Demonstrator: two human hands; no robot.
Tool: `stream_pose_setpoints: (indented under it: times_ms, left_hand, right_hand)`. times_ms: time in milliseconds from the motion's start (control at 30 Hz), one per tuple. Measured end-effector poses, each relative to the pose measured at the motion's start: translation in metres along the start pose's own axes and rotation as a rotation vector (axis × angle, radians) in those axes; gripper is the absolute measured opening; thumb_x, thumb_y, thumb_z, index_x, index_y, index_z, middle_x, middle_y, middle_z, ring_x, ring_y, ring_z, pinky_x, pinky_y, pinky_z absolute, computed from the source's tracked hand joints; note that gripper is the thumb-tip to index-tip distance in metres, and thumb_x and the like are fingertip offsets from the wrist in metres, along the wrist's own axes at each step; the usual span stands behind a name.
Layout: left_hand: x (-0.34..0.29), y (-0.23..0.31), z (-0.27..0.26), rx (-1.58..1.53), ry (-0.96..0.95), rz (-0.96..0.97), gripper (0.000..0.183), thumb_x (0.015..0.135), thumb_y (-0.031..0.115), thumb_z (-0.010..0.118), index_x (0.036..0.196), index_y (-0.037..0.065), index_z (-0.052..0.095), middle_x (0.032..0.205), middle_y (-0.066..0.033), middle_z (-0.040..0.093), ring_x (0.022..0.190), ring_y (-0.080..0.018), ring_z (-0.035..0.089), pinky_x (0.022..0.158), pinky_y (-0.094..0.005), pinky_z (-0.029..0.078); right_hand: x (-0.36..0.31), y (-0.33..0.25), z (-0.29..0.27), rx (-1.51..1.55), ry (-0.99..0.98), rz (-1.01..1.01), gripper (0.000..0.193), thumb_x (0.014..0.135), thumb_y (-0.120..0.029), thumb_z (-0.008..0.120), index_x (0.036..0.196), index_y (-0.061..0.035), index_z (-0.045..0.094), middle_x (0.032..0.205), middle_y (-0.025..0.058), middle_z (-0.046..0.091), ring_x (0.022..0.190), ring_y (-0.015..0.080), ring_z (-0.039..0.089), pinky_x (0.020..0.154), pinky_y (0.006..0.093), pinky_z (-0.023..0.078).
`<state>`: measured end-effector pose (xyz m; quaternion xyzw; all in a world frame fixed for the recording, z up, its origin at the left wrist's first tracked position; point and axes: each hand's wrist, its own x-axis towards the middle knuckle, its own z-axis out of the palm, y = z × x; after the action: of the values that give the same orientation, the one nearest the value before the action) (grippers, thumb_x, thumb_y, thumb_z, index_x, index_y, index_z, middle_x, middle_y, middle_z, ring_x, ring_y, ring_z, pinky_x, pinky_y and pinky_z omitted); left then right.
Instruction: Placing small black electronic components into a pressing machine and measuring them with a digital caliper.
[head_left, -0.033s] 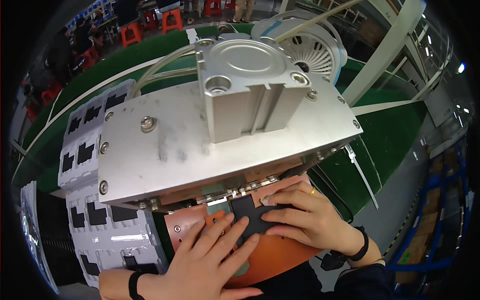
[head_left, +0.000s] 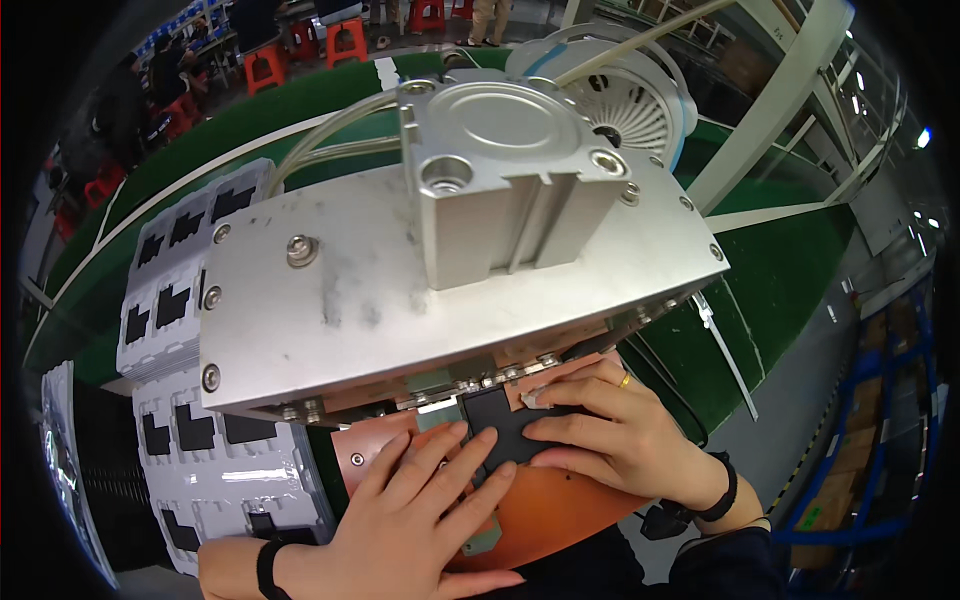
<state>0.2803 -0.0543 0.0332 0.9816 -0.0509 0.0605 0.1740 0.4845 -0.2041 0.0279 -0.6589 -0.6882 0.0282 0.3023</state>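
A flat black L-shaped part [head_left: 500, 428] lies on the orange fixture plate [head_left: 545, 520], its upper end close to the front edge of a metal press [head_left: 330, 330]. My left hand [head_left: 415, 510] rests flat with fingers spread, its fingertips on the part's left side and on the plate. From the right, my right hand [head_left: 615, 430] grips the part's right edge with thumb and fingers. Under its index finger sits a small whitish piece [head_left: 535, 398], too small to make out. Both hands partly cover the plate.
On top of the press stands a square metal cylinder [head_left: 510, 180] with clear hoses. Stacked white trays [head_left: 230, 470] holding black parts are at the left. Behind are a white fan [head_left: 620, 110] and a green tabletop [head_left: 790, 270]. People and red stools [head_left: 345, 40] appear far back.
The press sits very slightly farther right in the picture. Both hands stay on the black part with almost no shift.
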Motion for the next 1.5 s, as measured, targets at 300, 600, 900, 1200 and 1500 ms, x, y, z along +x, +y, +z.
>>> stream_pose_setpoints:
  times_ms: [300,600,900,1200,1500]
  left_hand:
    - [0.003,-0.008,0.004,-0.055,0.037,0.007,0.072,0.079,0.065,0.061,0.125,0.01,0.06,0.135,-0.0152,0.051,0.125,-0.0371,0.043,0.105,-0.0532,0.03]
    - [0.005,-0.005,-0.002,-0.028,-0.008,-0.023,0.067,0.081,0.064,0.059,0.126,0.014,0.061,0.137,-0.0135,0.05,0.127,-0.0352,0.042,0.107,-0.0509,0.029]
    - [0.005,-0.005,0.001,-0.111,0.021,-0.036,0.068,0.081,0.053,0.062,0.134,0.012,0.053,0.144,-0.0147,0.042,0.131,-0.0362,0.039,0.11,-0.0535,0.025]
    - [0.006,-0.005,0.002,-0.008,0.013,-0.013,0.063,0.081,0.06,0.061,0.127,0.017,0.06,0.136,-0.0139,0.05,0.125,-0.0357,0.044,0.103,-0.0525,0.033]
    - [-0.001,0.001,-0.003,-0.128,0.296,-0.03,0.057,0.076,0.034,0.076,0.123,0.006,0.061,0.125,-0.0166,0.054,0.106,-0.0338,0.055,0.087,-0.0419,0.044]
  right_hand:
    - [0.001,0.0,0.003,0.033,0.006,0.008,0.026,0.072,-0.018,0.079,0.092,-0.0056,0.07,0.109,0.0076,0.062,0.094,0.0264,0.057,0.081,0.0355,0.05]
    - [0.001,0.002,0.004,0.032,0.001,0.004,0.024,0.071,-0.019,0.08,0.088,-0.0058,0.07,0.109,0.007,0.062,0.093,0.0258,0.057,0.08,0.0353,0.05]
    - [0.002,0.002,0.004,0.018,-0.002,0.008,0.024,0.071,-0.021,0.08,0.087,-0.0064,0.07,0.111,0.0054,0.062,0.096,0.0252,0.057,0.08,0.0337,0.05]
    - [0.001,0.001,0.002,0.046,-0.009,0.017,0.023,0.072,-0.02,0.079,0.088,-0.0076,0.066,0.11,0.006,0.061,0.097,0.0264,0.055,0.081,0.036,0.048]
    - [-0.001,-0.005,-0.005,0.197,-0.044,0.05,0.023,0.074,-0.013,0.078,0.088,-0.0088,0.061,0.103,0.0083,0.055,0.095,0.0255,0.056,0.078,0.0349,0.047]
